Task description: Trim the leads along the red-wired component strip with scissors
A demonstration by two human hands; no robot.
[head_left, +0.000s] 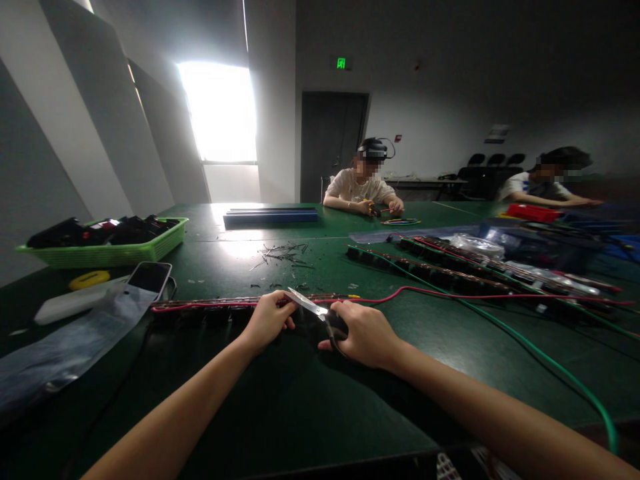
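My right hand [367, 333] is closed round the dark handles of a pair of scissors [313, 307]. Their bright blades point up and left, with the tips beside the fingers of my left hand [270, 320]. Those fingers are pinched together at a long dark strip of wired parts [200, 313]; what exactly they grip is hidden. A red wire [425, 291] runs along the strip, behind both hands and off to the right. Just behind the scissors, a short yellow piece [353, 297] shows at the strip's right part.
A green basket [110, 253] of black parts, a phone [150, 279], yellow tape [89, 280] and a plastic bag [85, 347] lie left. Dark clippings [283, 253] are scattered ahead. More wired strips [450, 273] and a green wire [540, 357] lie right. Two people sit across.
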